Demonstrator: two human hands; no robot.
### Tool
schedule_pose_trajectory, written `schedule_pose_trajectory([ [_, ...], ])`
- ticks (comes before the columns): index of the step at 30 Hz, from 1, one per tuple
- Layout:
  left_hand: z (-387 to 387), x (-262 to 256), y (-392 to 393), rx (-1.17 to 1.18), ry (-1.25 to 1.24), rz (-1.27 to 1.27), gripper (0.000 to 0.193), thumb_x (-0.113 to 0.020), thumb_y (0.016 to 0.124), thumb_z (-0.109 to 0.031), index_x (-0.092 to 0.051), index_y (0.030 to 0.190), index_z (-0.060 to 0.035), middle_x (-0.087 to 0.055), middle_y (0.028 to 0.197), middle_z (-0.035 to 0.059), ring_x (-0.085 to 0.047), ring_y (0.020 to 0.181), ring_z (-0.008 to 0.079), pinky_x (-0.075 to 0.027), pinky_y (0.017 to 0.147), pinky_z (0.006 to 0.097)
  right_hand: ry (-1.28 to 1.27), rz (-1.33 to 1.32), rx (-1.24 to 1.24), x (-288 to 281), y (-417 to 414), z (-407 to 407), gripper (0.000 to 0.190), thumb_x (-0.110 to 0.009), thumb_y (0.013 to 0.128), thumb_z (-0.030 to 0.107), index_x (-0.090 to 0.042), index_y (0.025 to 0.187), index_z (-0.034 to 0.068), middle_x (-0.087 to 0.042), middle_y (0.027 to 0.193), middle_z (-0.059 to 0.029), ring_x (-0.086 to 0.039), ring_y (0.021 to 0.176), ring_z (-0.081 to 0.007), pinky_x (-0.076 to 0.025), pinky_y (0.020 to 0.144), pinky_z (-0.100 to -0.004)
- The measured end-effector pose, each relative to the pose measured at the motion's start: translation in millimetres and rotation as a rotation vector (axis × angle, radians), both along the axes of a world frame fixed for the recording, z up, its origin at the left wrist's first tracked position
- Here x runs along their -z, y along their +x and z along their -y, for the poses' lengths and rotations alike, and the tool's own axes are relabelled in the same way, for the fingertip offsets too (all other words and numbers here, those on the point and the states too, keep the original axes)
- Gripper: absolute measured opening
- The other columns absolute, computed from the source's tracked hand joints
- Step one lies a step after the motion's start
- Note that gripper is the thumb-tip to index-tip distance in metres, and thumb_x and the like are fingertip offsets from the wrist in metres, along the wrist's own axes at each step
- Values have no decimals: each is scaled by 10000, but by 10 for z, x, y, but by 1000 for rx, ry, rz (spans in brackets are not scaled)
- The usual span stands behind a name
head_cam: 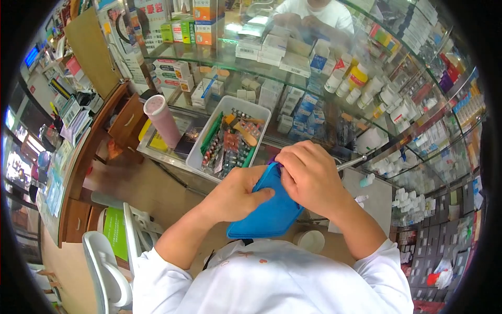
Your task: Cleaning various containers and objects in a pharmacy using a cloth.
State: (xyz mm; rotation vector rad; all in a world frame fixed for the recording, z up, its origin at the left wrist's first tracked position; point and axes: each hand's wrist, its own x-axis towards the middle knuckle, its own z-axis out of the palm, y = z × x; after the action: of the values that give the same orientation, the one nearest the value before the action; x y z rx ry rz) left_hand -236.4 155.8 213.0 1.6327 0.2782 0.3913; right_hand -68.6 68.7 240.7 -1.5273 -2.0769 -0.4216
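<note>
A flat blue felt-like pouch [270, 210] is held up in front of my chest, tilted. My left hand [241, 192] grips its left side, the thumb lying across the face. My right hand [311, 176] pinches the upper edge with bent fingers, beside a small purple part [271, 160]. What the right fingertips hold inside that edge is hidden. Just beyond my hands, a white plastic bin [192, 159] holds blister packs of capsules, green strips and a wooden-looking spatula [246, 134].
A pink tumbler [162, 122] stands left of the bin, on the low cabinet. Behind it rises a glass display case [231, 64] with medicine boxes and bottles [357, 76]. A metal rod [351, 162] projects at right. A white chair [106, 271] is at lower left; a wooden desk [78, 172] stands farther left.
</note>
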Motion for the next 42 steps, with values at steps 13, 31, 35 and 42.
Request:
schedule_pose_trajectory([
  [13,173,-238,105,-106,178,-55,234,-609,824,-2,-599,1056,27,-613,849,13,-501,765,69,-448,686,255,116,162,50,-26,167,123,169,-646,639,95,-562,777,46,-539,787,-54,-523,756,-215,-410,631,-326],
  [31,524,-159,330,-147,-218,-48,251,-614,833,-42,-603,1068,46,-650,951,55,-571,846,96,-482,748,262,98,-568,-290,-107,734,550,163,-624,764,1,-587,918,40,-593,983,-121,-561,908,-303,-452,769,-382],
  [35,641,-228,401,-102,-135,-117,256,-618,832,-46,-600,1073,37,-648,946,51,-568,845,98,-480,753,264,113,-318,-181,34,557,529,209,-645,768,37,-603,972,36,-622,966,-101,-577,942,-291,-454,803,-405],
  [42,707,-131,446,-74,-130,-97,260,-605,834,-44,-597,1081,35,-648,947,56,-566,854,104,-477,757,268,-66,-315,-203,70,712,635,202,-617,775,58,-616,971,11,-644,876,-131,-606,885,-312,-473,789,-417],
])
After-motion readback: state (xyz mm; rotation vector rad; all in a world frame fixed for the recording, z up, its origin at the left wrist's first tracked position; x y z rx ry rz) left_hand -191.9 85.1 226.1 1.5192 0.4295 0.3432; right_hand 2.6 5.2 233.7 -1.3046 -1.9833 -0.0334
